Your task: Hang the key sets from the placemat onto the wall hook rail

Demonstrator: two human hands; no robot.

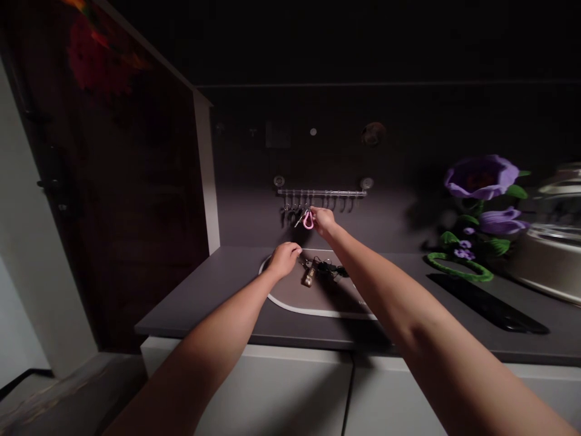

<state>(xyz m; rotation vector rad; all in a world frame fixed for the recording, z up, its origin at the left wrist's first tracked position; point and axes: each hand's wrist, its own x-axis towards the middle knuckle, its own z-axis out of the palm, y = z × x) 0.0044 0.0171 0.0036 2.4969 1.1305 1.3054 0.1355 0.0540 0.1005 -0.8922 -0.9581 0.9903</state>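
My right hand (323,220) is raised to a clear hook rail (322,193) on the dark wall, its fingers closed at the top of a pink carabiner (308,220) with keys (298,220) beside it. Lower and to the left, my left hand (285,257) hovers over the left part of a white-rimmed mat (313,312), fingers closed by a thin metal ring; whether it grips that ring is unclear. On the mat lie a brownish key fob (309,277) and a dark tangle of key items (330,267).
Purple knitted flowers (483,177) with a green ring base (459,267) stand at the right. Near them are a long black object (488,303) and a cream appliance (551,260). A dark door (118,200) is at the left.
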